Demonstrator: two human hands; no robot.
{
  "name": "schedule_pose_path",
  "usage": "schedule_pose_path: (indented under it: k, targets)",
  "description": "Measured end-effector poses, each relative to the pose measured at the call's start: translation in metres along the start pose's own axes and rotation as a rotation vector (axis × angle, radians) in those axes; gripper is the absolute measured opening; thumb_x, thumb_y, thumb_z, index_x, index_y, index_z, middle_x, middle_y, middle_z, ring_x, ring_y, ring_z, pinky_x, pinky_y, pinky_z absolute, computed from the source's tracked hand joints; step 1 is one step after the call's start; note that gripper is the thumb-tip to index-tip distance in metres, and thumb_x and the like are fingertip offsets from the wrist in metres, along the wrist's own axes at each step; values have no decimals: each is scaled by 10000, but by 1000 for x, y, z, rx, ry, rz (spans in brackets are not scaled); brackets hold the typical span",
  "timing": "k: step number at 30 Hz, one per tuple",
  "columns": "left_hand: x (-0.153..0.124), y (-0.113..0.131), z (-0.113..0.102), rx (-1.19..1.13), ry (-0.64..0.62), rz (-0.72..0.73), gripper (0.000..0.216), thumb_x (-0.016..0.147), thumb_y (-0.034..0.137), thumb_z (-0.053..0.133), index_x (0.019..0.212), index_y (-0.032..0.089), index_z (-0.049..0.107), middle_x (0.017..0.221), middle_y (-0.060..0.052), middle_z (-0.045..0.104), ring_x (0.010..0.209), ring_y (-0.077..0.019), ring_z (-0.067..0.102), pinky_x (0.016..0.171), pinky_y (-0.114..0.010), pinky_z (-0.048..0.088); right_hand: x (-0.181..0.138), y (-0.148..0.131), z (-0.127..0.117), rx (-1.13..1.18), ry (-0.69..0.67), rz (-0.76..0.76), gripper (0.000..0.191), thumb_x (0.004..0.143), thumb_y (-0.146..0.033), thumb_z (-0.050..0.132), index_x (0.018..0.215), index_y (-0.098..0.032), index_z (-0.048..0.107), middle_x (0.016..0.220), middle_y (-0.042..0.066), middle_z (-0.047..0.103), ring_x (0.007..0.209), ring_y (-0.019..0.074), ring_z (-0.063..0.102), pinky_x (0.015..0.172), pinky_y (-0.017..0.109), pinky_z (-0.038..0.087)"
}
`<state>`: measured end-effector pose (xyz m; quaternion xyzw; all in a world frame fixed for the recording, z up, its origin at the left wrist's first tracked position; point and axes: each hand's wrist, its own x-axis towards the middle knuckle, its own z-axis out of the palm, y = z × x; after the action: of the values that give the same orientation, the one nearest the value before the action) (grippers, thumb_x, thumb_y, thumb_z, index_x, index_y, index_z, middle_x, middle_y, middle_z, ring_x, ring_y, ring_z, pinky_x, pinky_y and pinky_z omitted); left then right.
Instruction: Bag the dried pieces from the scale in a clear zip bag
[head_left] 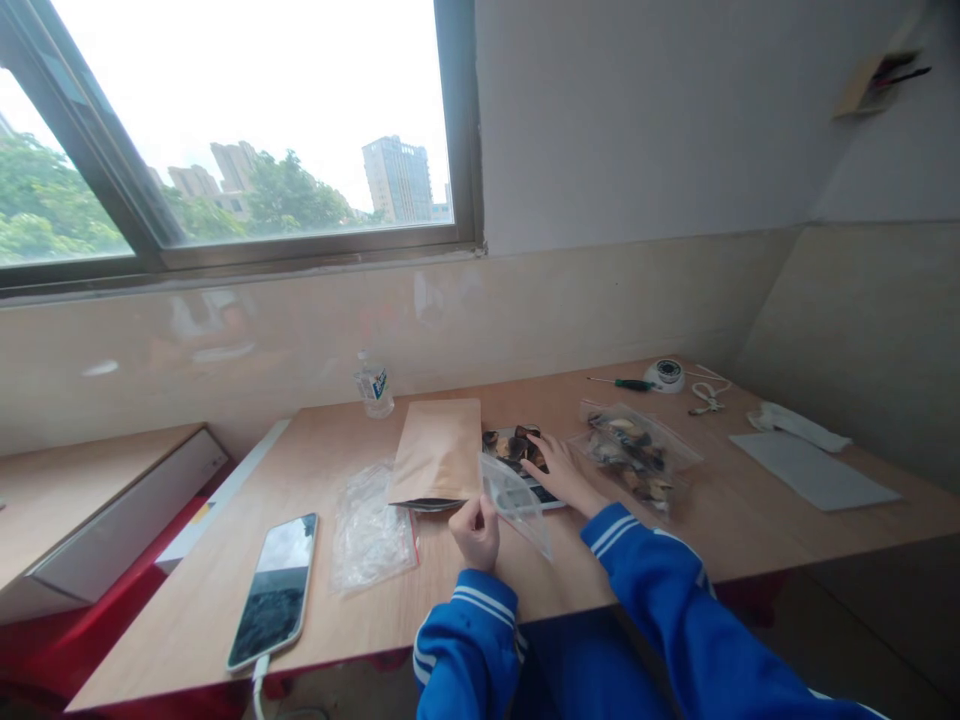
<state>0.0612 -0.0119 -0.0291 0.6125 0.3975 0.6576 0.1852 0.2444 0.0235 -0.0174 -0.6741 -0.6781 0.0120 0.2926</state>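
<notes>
My left hand [476, 532] is closed on the edge of a clear plastic bag [517, 500], just below the mouth of a brown kraft paper pouch [439, 450]. The pouch lies flat, its dark opening turned toward me. To the right, my right hand [559, 470] reaches over a heap of dark and tan dried slices [510, 445], which look like dried mushrooms. Its fingers are apart and touch the slices. Beneath the heap is a flat white device with a dark panel [544, 492], partly hidden by the bag and hand.
Left of the pouch lie crumpled clear zip bags [375, 535] and a phone [276, 590] on a cable. A plastic bottle [373, 385] stands behind. Filled bags of dried slices [634, 450] lie right, near a screwdriver [630, 384], a dome camera [666, 375] and a white sheet [814, 470].
</notes>
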Motion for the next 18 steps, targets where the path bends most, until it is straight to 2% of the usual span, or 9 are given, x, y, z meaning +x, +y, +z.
schedule_pose_path:
  k: [5,11,18]
  targets:
    - [-2,2,-2,-54,32,-97,448,868,324,425,450,164,398,399,46,357,378,-64,337,407,-205,248,-2,-5,-5,-113,48,-45,396,840,-375,485,1186,-185,527,1176,136,544,1068,278,499,897,395,375]
    - [-2,1,-1,-69,31,-92,446,873,313,430,453,161,430,391,47,361,370,-64,343,402,-204,255,5,-10,-16,-251,15,-65,239,806,-238,467,1006,-141,555,964,117,562,856,231,542,751,319,385]
    - [-2,-2,1,-58,10,-98,456,869,360,448,460,161,421,383,50,354,362,-56,331,387,-192,247,11,-4,-18,-110,54,-17,138,796,-185,427,878,-161,535,885,81,548,739,176,525,655,273,373]
